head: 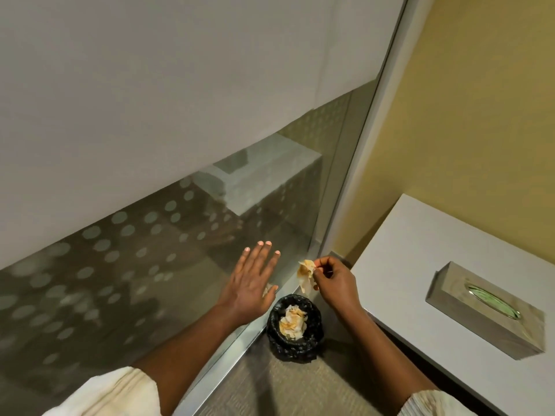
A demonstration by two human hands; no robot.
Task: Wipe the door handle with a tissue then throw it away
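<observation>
One tissue, held above bin

Tissue (305,273): crumpled, pinched at its upper edge by right hand (335,283) grip, hanging over black-lined bin (295,331) beside glass door (150,265). Likely light, soft, tear-prone; fingertip pinch suffices. Left hand (250,285): fingers spread, empty, near glass. Tissue box (486,310) on counter (420,250).

The room was dimly, warmly lit, seemingly from overhead. The glass door (168,235) carried pale reflections and soft glare. Straight edges bowed toward the frame's corners. The sleeves (114,394) looked blurred, and shadows fell faint.
</observation>
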